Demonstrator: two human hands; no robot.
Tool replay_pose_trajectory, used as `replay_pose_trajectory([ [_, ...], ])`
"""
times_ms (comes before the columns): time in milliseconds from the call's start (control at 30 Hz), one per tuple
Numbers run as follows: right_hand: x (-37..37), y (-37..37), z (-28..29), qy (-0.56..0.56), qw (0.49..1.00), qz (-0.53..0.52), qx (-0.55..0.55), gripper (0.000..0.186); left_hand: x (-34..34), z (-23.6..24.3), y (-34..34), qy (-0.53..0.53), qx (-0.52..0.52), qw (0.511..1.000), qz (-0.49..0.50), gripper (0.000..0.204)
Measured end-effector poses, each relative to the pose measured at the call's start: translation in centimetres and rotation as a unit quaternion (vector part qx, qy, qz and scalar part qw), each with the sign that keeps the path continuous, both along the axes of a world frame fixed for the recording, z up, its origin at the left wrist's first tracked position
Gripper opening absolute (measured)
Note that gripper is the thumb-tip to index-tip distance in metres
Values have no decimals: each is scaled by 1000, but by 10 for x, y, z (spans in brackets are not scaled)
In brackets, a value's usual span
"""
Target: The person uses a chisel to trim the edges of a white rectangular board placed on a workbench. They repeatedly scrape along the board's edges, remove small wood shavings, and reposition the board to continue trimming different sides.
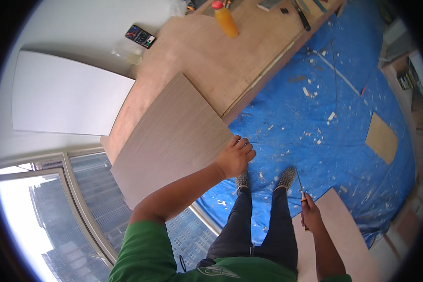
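A large wood-grain board (174,136) lies on the workbench (183,51), its near end jutting past the bench edge. My left hand (237,156) is closed on the board's right corner, fingers curled over the rim. Lower and to the right, my right hand (311,214) grips a thin-bladed hand tool (299,182) with an orange and dark handle. Its long, narrow metal blade points away from me; whether it is a file or a screwdriver I cannot tell. The tool is apart from the board.
An orange drink bottle (226,19) and a phone (140,36) are on the bench, with a dark-handled tool (301,16) at its far edge. A white panel (70,94) leans left. Scraps litter the blue tarp (286,127); a pale board (336,225) lies beside my right arm.
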State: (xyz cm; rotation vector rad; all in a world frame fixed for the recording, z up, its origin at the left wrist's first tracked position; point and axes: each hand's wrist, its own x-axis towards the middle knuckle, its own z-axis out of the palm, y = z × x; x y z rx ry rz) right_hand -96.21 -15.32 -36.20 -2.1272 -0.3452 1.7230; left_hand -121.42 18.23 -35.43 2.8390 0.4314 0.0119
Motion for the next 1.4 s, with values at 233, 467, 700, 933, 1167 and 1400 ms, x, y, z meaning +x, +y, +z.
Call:
replay_pose_trajectory([
  [233,30,-21,10,-19,1000,-10,-13,49,4,4,42,55,61,995,48,28],
  [467,40,-35,20,28,995,-86,-37,51,2,11,52,111,76,976,169,26],
  [700,77,-21,84,197,954,-201,106,32,15,17,-3,147,2,988,56,27],
  [933,134,-3,177,346,875,-161,299,57,24,47,-150,49,-268,961,55,8],
  [1167,153,-50,181,265,895,-160,320,47,39,140,-204,258,-430,841,205,51],
  [1400,149,-145,124,103,962,-238,81,32,56,207,-166,171,-342,874,299,63],
])
